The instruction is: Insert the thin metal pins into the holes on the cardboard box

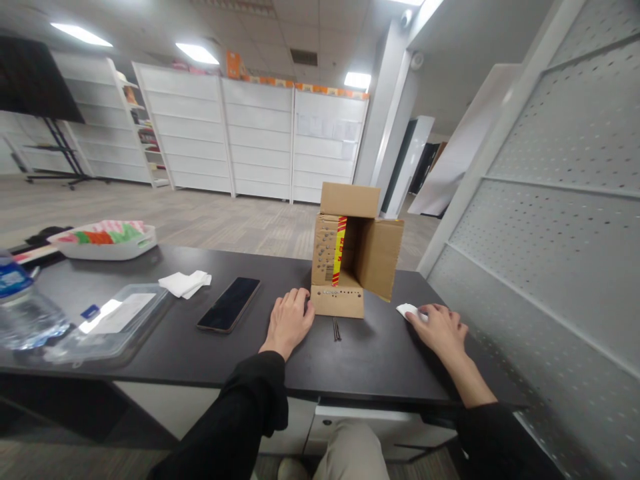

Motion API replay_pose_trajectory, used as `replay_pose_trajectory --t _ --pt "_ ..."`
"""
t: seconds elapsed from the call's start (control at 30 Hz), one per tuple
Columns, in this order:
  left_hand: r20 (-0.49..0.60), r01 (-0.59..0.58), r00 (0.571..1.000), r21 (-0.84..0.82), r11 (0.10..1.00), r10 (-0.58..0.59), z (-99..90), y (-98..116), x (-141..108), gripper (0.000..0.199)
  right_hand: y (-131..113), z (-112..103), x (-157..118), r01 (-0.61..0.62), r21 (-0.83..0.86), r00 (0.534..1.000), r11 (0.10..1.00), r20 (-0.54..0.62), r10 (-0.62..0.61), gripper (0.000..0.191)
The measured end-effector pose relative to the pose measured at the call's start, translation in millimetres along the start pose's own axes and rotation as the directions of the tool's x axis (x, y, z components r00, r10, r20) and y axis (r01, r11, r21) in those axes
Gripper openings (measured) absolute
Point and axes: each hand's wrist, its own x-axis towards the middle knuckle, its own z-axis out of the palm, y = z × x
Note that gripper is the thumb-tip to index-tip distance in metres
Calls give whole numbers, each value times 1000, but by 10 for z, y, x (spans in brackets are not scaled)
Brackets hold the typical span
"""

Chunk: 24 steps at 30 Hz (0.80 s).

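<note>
My left hand (289,320) lies on the dark desk, empty, its fingers lightly bent and its thumb close beside the lower flap of a cardboard box. That box (324,257) stands upright with its flaps open toward me; small dark dots, like screw heads or holes, mark its left flap and lower flap. A few long screws (337,329) lie on the desk just in front of it. To the right, my right hand (443,328) has its fingers closed on a piece of white tissue (407,309) that rests on the desk; part of it is hidden under the fingers.
Left of my left hand lies a phone (230,305), with crumpled white tissue (185,283) beyond it. A clear plastic case (120,320), a water bottle (27,307) and a white tray (105,248) are farther left. A perforated panel (550,220) borders the desk's right side.
</note>
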Motion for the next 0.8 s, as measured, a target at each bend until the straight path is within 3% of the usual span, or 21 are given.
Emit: replay_pose_trajectory --t 0.1,0.27,0.47,0.57,0.63,0.7,0.8 --pt "5 0 1000 4 1000 0 4 1 0 14 -52 5 -13 10 8 999 1000 34 -10 41" --pt "14 8 1000 3 1000 -8 6 3 -3 15 -76 2 18 -37 -24 993 999 111 40 52" --pt "23 12 1000 6 1000 -12 -10 6 -5 14 -81 -42 103 -144 27 967 989 218 135 46" --pt "21 9 1000 5 1000 -10 -7 3 -6 14 -73 -64 94 -154 92 977 984 166 137 34" --pt "18 7 1000 3 1000 -7 -1 0 -6 14 -87 -94 39 -167 240 983 956 113 143 28" --pt "17 5 1000 3 1000 -5 3 -1 -5 14 -156 -169 -82 -167 499 986 851 87 142 30" --pt "19 8 1000 5 1000 -8 2 2 -4 15 -408 -411 -421 -142 865 990 482 127 63 49"
